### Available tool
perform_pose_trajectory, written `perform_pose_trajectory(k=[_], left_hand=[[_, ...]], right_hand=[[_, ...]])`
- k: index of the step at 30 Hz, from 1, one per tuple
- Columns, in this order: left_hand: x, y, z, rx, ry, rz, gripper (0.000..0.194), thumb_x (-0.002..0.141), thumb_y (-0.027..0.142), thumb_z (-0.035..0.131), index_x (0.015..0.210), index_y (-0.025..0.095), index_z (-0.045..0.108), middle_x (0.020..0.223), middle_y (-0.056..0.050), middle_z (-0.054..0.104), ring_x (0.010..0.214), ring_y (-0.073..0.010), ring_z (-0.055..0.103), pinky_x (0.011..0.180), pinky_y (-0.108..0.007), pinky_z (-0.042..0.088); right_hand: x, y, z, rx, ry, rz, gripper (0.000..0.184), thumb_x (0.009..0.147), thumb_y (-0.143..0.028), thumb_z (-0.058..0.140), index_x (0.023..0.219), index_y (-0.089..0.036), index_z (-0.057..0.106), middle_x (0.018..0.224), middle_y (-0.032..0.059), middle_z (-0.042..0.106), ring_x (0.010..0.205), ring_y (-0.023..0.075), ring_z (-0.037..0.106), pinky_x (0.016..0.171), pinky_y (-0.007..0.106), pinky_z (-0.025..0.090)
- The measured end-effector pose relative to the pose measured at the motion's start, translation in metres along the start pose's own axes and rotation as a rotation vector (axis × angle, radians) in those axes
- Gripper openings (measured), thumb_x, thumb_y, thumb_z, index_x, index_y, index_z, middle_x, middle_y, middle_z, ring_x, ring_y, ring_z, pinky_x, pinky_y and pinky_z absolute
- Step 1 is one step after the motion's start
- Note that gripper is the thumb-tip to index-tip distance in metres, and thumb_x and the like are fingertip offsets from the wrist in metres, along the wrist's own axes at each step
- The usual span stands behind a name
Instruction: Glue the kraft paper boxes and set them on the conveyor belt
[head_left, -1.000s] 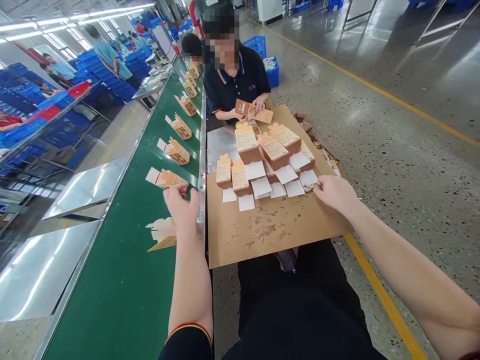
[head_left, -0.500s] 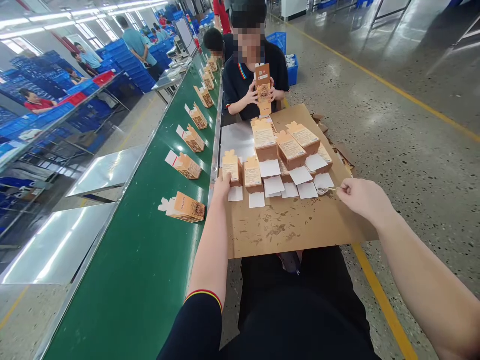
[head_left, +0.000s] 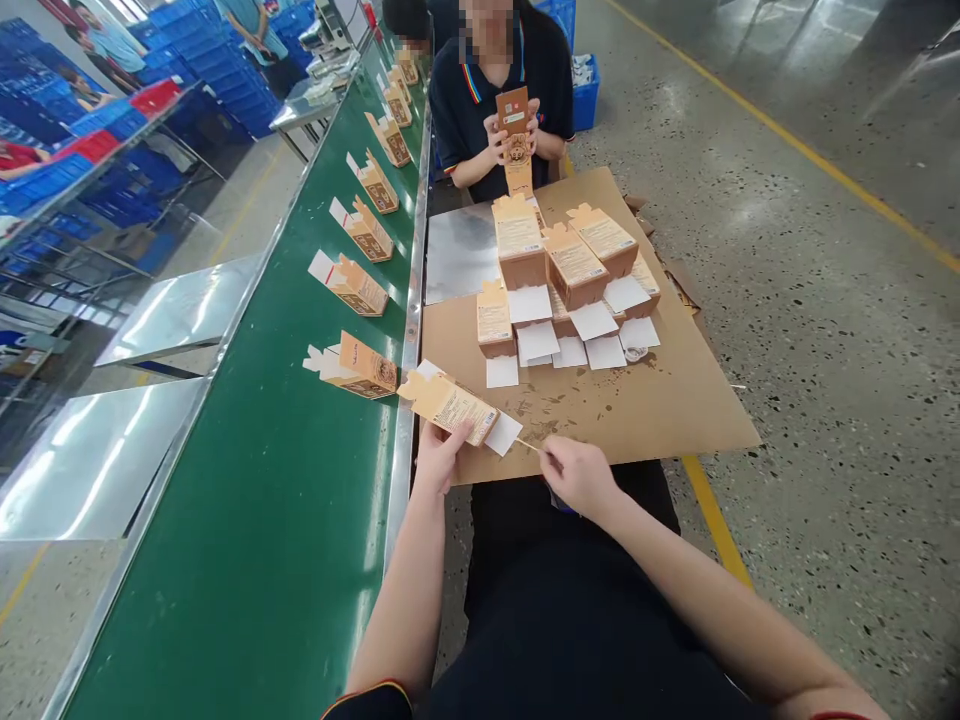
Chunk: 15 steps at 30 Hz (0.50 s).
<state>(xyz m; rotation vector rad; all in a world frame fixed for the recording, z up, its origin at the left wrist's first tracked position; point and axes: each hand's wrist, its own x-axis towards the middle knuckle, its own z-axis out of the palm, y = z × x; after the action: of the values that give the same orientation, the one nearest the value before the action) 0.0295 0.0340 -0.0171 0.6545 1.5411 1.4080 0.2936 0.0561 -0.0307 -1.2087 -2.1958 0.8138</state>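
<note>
My left hand [head_left: 439, 458] grips a light-brown carton [head_left: 452, 408], tilted over the near left part of the cardboard sheet [head_left: 660, 410]. The carton's white flap [head_left: 504, 434] sticks out toward the right. In my right hand [head_left: 581, 475], closed with fingertips pinched, is a thin pale stick [head_left: 529, 445]; its far end is at or close to the flap, contact uncertain. Beyond both hands stands a stack of similar cartons [head_left: 574, 265] with white flaps hanging toward me. By the stack's right front lies a small white round item [head_left: 636, 353], too small to make out.
On the left runs a green conveyor belt [head_left: 300, 560] with a metal edge, carrying a row of cartons [head_left: 352, 285]. Across the sheet, a co-worker [head_left: 495, 110] holds up another carton [head_left: 516, 135]. A metal surface [head_left: 459, 255] lies beside the belt.
My left hand has taken a carton from the stack's left end and brought it nearer, tilted. My right hand has moved left with the stick, from beside the white round item to the flap.
</note>
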Motion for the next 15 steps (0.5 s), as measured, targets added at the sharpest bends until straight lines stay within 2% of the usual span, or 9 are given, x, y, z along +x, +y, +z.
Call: perform_pose_trajectory(k=[2, 5, 9, 15], left_hand=[[0.002, 0.002, 0.003, 0.023, -0.003, 0.015, 0.076, 0.065, 0.053, 0.106, 0.127, 0.021, 0.074, 0.142, -0.018, 0.078, 0.140, -0.0399, 0.072, 0.122, -0.057, 0.055], [0.005, 0.007, 0.005, 0.038, 0.001, 0.026, 0.077, 0.063, 0.052, 0.107, 0.126, 0.022, 0.074, 0.137, -0.017, 0.081, 0.139, -0.0400, 0.072, 0.121, -0.057, 0.056], [0.003, 0.009, 0.009, 0.049, 0.011, 0.042, 0.073, 0.064, 0.052, 0.106, 0.121, 0.022, 0.073, 0.134, -0.017, 0.081, 0.137, -0.0404, 0.073, 0.119, -0.058, 0.056], [-0.022, -0.009, 0.023, 0.224, 0.077, 0.189, 0.072, 0.068, 0.046, 0.103, 0.125, 0.022, 0.066, 0.132, -0.018, 0.077, 0.128, -0.0388, 0.076, 0.114, -0.056, 0.058]], right_hand=[[0.005, -0.002, 0.016, -0.060, -0.024, -0.052, 0.029, 0.105, -0.022, 0.049, 0.076, -0.023, 0.052, 0.067, 0.0013, 0.060, 0.059, 0.0140, 0.049, 0.061, 0.028, 0.032], [0.007, 0.000, 0.022, -0.118, -0.043, -0.118, 0.030, 0.107, -0.021, 0.049, 0.077, -0.022, 0.053, 0.066, 0.0010, 0.060, 0.058, 0.0137, 0.047, 0.061, 0.028, 0.029], [0.008, 0.006, 0.016, -0.144, -0.028, -0.118, 0.031, 0.108, -0.022, 0.048, 0.076, -0.023, 0.051, 0.066, 0.0009, 0.060, 0.056, 0.0138, 0.047, 0.060, 0.028, 0.028], [0.011, 0.016, -0.008, -0.063, 0.148, 0.041, 0.031, 0.107, -0.028, 0.046, 0.076, -0.025, 0.048, 0.066, 0.0010, 0.059, 0.060, 0.0153, 0.053, 0.062, 0.027, 0.035]])
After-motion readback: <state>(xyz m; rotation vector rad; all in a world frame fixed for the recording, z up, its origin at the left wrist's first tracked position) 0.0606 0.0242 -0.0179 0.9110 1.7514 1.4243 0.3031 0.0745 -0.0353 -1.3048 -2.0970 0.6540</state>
